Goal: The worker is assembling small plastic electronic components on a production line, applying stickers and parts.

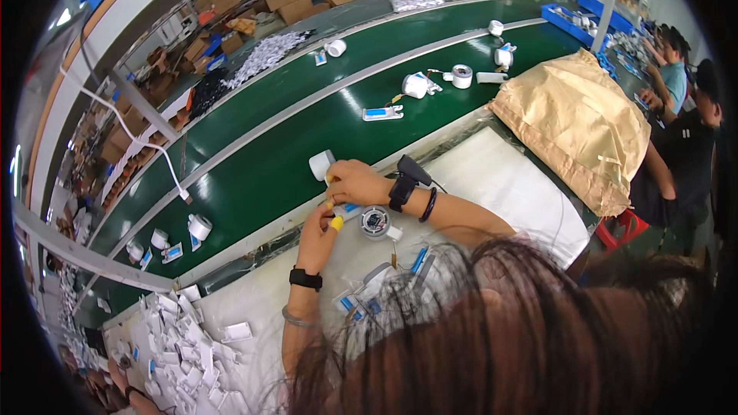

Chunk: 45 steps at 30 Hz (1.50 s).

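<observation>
My right hand (pixel 357 184) and my left hand (pixel 314 232) meet at the belt's near edge, with yellow coverings on some fingertips. Both have their fingers bent and pinched together; what lies between them is too small to make out. Just beside the fingers is a white part with a blue strip (pixel 350 209); whether a hand grips it is unclear. A white cylindrical housing (pixel 321 164) rests on the belt beyond my right hand. Under my right wrist, on the worktop, lies an open round white housing (pixel 376 223) with its inside showing. Nearer me are several white-and-blue parts (pixel 361 303), partly behind hair.
Beyond the worktop runs a green conveyor belt (pixel 261 161) carrying several white housings (pixel 415 85). A heap of white plastic parts (pixel 181 346) covers the worktop's left. At right sits a large brown paper sack (pixel 576 123); co-workers (pixel 673 77) are past it. A white cable (pixel 146 142) hangs at left.
</observation>
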Tool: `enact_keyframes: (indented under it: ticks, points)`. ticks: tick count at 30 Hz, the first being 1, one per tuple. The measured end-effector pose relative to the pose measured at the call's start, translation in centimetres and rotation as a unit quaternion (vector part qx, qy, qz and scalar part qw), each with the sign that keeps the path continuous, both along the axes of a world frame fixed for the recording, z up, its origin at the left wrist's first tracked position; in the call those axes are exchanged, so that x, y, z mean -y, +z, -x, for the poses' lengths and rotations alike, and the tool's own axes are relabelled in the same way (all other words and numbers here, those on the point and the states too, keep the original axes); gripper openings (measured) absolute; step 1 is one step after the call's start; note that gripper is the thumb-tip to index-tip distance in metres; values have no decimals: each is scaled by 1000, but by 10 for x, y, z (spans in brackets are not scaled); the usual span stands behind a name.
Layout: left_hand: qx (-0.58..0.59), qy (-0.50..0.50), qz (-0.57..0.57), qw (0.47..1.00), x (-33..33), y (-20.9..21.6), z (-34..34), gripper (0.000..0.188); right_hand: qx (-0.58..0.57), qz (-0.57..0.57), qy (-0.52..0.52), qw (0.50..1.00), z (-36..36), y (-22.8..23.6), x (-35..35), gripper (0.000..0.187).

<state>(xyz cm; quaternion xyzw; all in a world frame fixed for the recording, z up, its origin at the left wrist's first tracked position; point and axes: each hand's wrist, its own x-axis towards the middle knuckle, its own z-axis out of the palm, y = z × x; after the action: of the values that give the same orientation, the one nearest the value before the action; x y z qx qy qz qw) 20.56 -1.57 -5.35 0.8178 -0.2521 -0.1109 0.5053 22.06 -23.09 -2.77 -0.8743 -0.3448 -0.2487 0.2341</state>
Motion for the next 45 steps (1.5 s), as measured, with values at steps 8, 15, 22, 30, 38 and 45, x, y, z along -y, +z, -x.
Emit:
enact_keyframes:
  ticks: [8, 15, 22, 30, 38, 45]
  points:
    - [-9, 134, 256, 957, 15, 18, 10, 70, 45, -130, -36, 990, 7, 21, -7, 10]
    - [-213, 81, 312, 922, 28, 35, 28, 52, 10, -161, -14, 987, 22, 30, -20, 10]
    - [-229, 133, 385, 884, 22, 34, 21, 43, -148, -274, 11, 950, 28, 36, -20, 15]
    - [-273, 148, 353, 883, 10, 55, 18, 44, -208, -252, 79, 942, 28, 36, -18, 21]
    - [-308, 119, 342, 880, 7, 47, 12, 35, -95, -266, 15, 959, 27, 28, -22, 12]
    - [-280, 96, 353, 887, 7, 65, 20, 30, 4, -211, 11, 977, 35, 39, -21, 11]
